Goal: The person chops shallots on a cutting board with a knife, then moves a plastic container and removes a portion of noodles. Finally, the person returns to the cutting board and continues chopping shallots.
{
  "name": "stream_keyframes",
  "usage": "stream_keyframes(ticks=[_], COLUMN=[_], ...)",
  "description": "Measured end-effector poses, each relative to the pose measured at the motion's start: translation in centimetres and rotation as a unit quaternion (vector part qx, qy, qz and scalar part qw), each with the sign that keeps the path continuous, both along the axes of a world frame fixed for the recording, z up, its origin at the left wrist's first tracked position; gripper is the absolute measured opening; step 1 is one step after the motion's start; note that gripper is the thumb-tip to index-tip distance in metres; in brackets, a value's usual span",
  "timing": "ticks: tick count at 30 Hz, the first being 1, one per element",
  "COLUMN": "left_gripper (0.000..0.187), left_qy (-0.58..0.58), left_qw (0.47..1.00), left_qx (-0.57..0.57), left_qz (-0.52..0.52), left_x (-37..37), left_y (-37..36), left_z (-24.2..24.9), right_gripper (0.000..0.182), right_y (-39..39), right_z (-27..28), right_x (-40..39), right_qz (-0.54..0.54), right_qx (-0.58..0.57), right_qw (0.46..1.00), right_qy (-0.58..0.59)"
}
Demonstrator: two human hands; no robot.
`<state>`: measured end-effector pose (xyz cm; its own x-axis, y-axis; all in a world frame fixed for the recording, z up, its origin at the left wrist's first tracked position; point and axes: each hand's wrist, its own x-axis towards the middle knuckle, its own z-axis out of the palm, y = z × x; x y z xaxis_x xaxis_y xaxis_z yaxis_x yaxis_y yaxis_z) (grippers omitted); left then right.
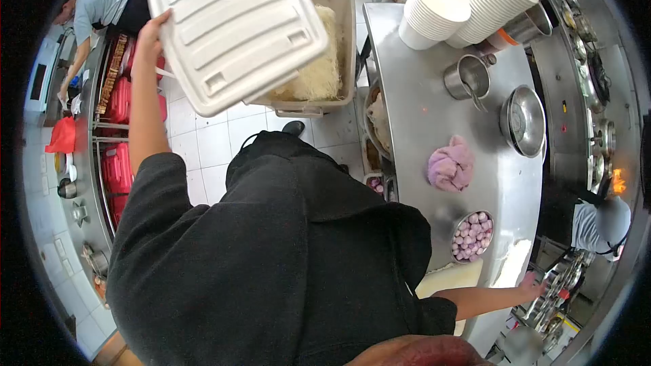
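Note:
My left hand (154, 35) is closed on the edge of a white plastic lid (237, 30) with ribbed panels. The lid is held up at a tilt and overlaps a plastic bin (347, 41) of pale dry rice vermicelli (315, 71) on the floor. My right hand (531, 288) reaches out past the far edge of the steel table, its fingers apart and holding nothing I can see. Nearest to that arm are a cream cutting board (453, 278) and a bowl of peeled shallots (472, 236).
On the steel table (413, 95) are a purple cloth (452, 164), a metal pot (466, 76), nested metal bowls (523, 120) and stacked white tubs (434, 12). Red containers (119, 169) sit on the left shelf. One person (105, 0) works at upper left, another (600, 224) at right near a flame.

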<state>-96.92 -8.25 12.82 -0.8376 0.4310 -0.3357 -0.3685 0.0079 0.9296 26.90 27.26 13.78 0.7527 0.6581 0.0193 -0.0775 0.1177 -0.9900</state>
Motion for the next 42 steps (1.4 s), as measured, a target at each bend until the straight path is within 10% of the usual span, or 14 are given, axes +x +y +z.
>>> stream_keyframes(ticks=[5,11,16,28,36,42], left_gripper=[0.042,0.041,0.06,0.065,0.093,0.097], left_qy=[-0.04,0.081,0.281,0.234,0.483,0.431], left_qw=[0.996,0.987,0.89,0.89,0.808,0.752], left_qx=[-0.023,-0.098,-0.316,-0.273,-0.269,-0.273], left_qz=[-0.075,-0.099,-0.172,-0.279,-0.201,-0.419], left_x=[2.9,3.1,5.8,2.8,-3.0,-8.3], left_y=[9.3,17.1,16.9,16.9,22.6,33.8], left_z=[-7.6,-18.4,-21.3,-22.3,-22.3,-19.1], right_gripper=[0.047,0.033,0.063,0.074,0.09,0.068], right_y=[-2.9,-8.8,-13.0,-16.9,-19.0,-12.1], right_z=[7.2,-6.2,-14.6,-21.2,-21.0,-12.7], right_x=[-31.4,-63.6,-79.7,-85.3,-82.6,-80.2], right_qz=[0.206,0.478,0.457,0.334,0.207,0.171], right_qx=[0.035,-0.079,-0.156,-0.225,-0.301,-0.188], right_qw=[0.969,0.828,0.745,0.703,0.899,0.873], right_qy=[-0.131,-0.281,-0.459,-0.586,-0.242,-0.416])
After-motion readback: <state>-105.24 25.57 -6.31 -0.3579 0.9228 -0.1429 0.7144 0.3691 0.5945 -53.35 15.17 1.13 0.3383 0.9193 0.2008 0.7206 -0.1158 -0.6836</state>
